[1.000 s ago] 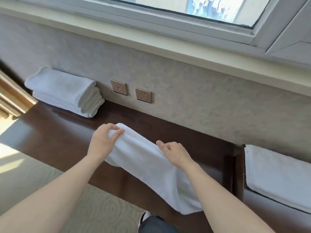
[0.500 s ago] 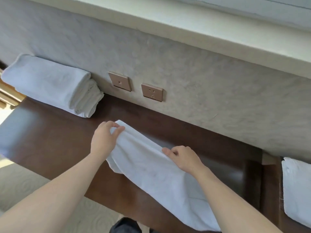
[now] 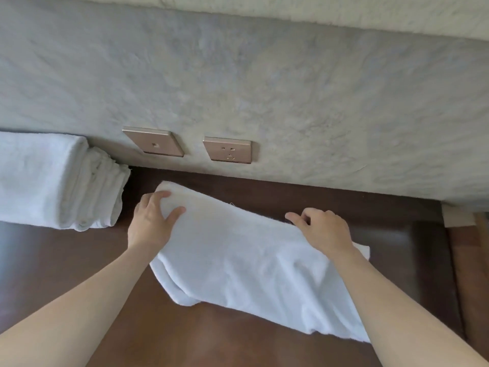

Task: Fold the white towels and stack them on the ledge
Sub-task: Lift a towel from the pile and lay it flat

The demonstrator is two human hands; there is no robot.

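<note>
Below, dark ledge (image 3: 66, 260), perhaps wooden.

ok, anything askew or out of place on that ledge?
Mildly: the white towel being folded lies skewed, its near corner bunched. The left hand and right hand hold its far edge. The stack of folded white towels sits tidy on the dark wooden ledge.

Towel (image 3: 238, 260) lies on the ledge (image 3: 66, 260); folded stack (image 3: 53, 178) left (against the wall (image 3: 264, 88)).
</note>
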